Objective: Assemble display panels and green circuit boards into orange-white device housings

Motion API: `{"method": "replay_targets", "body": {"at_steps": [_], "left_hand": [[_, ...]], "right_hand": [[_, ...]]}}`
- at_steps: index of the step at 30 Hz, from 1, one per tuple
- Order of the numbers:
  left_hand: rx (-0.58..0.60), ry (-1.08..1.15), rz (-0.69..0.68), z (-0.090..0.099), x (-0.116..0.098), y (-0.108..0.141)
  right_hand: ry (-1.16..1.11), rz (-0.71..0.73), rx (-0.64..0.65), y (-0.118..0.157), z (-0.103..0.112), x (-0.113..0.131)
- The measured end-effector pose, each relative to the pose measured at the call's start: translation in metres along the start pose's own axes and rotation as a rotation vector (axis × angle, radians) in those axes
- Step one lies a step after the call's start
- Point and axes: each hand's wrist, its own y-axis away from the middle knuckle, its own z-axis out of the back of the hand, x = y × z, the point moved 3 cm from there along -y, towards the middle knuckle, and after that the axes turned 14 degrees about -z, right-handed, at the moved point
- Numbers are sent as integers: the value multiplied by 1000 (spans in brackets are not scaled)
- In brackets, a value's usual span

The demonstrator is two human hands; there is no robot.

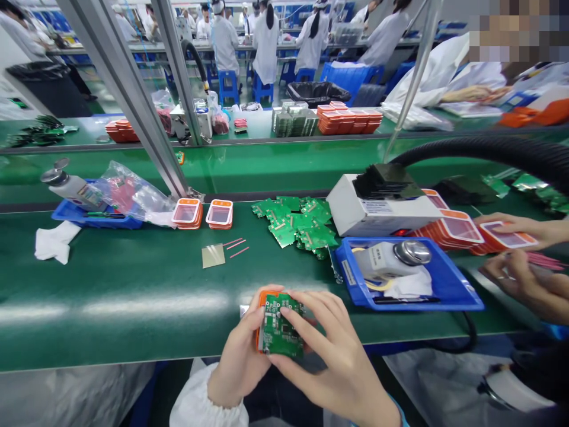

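Observation:
Near the front edge of the green bench, a green circuit board (284,332) lies in or against an orange frame (261,302). My left hand (243,350) is wrapped round the frame's left side. On the right, my right hand (333,350) has its fingertips on the board's face and lower edge, so both hands hold the piece. Beyond them is a loose pile of green boards (296,222). A square beige plate (213,256) lies to the left beside thin pink strips (237,244). Two small stacks of orange-rimmed frames (187,212) stand behind the strips.
A blue tray (351,290) with a metal-topped bottle sits right of the hands, before a white box (351,207). A co-worker's hands (520,273) are at far right by orange frames. Another blue tray (128,222) and a white cloth (56,242) lie left. Metal posts rise behind.

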Motion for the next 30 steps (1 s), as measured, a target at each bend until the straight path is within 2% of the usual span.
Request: {"method": "replay_targets", "body": {"at_steps": [13,17,22,30], "left_hand": [[40,127,8,-7,-1,2],[2,110,-26,-3,-1,1],[37,112,-5,-3,-2,2],[27,76,-15,-4,-1,3]], "right_hand": [[42,-11,49,2,-6,4],[44,12,35,3,-8,5],[47,20,18,3,-9,5],[47,9,45,3,-12,4]]}}
